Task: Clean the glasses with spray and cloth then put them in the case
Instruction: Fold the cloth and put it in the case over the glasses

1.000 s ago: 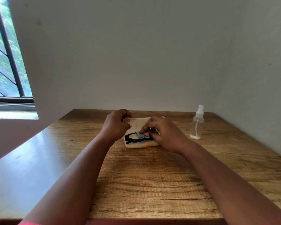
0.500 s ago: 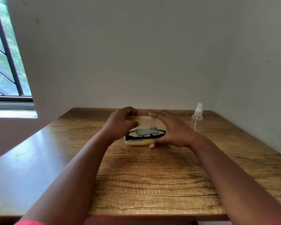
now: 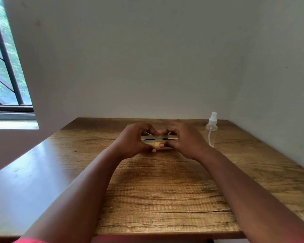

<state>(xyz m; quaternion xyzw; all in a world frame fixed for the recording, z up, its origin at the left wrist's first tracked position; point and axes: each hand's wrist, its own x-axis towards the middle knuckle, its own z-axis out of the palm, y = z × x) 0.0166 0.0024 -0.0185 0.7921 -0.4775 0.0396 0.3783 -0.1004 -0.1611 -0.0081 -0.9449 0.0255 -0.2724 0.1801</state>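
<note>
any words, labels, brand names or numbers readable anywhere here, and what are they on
None can be read.
Spray bottle: clear, no label or print visible.
Case: plain cream shell, mostly covered by the left hand and right hand; no logo shows on the visible part.
Table and wall: no writing.

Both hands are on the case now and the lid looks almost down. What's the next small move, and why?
Probably press the lid the rest of the way until it closes. Both the left hand and the right hand grip the case, fingers over the top and thumbs beneath, and a narrow gap remains through which the dark glasses show. The spray bottle stands apart, to the right.
</note>
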